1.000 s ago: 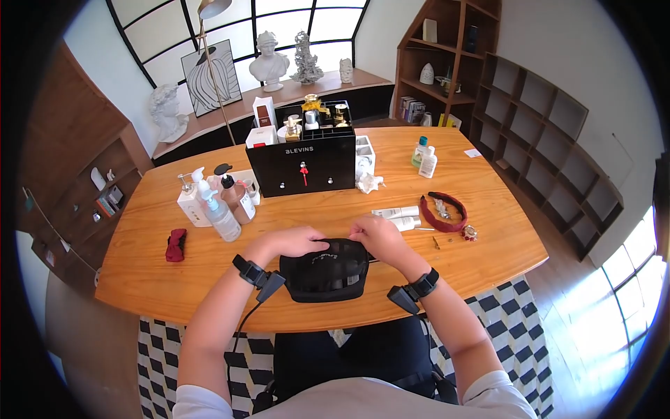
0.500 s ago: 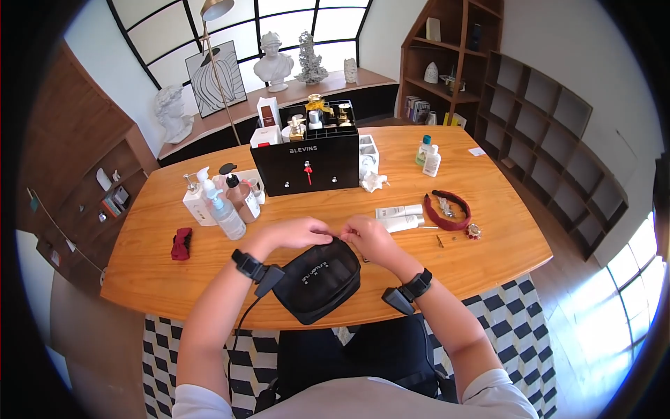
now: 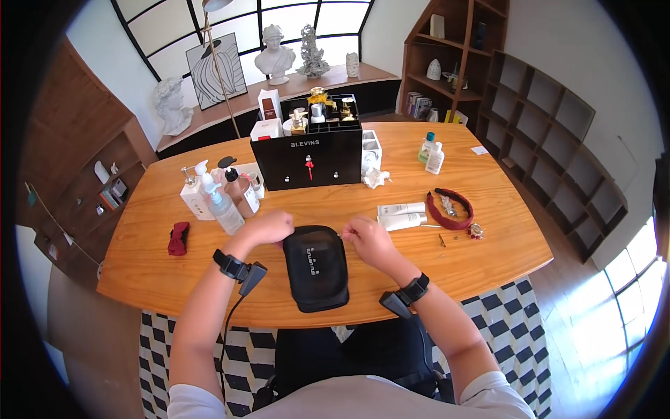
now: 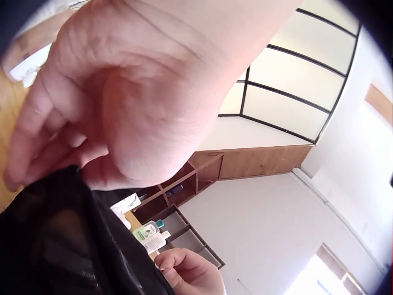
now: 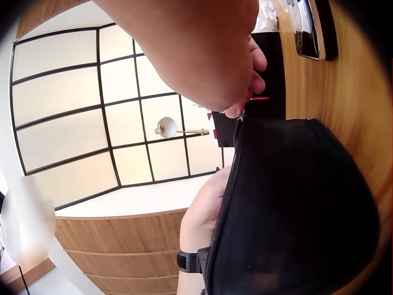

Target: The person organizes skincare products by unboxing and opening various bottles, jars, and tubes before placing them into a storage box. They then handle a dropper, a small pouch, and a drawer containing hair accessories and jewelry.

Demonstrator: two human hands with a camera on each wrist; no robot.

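So, probably zipper work: right hand (image 3: 370, 239) pinches pull (image 5: 240, 117), left hand (image 3: 271, 228) grips black pouch (image 3: 317, 269) by edge; next tug needs pouch taut.

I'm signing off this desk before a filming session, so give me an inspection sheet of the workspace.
Surface: wooden table; spills or damage, nothing seen.
Job's things: black pouch in front of the person; small metal pull at its edge.
Clutter: pump bottles, black organizer, two tubes, red headband, red bow, two small bottles.
Left grip: holds the pouch's corner.
Right grip: pinches the metal pull.
Cables: black cable hangs from the left wrist device; across the pouch, nothing seen.
Surroundings: checked rug below, white busts behind, shelves at the right.
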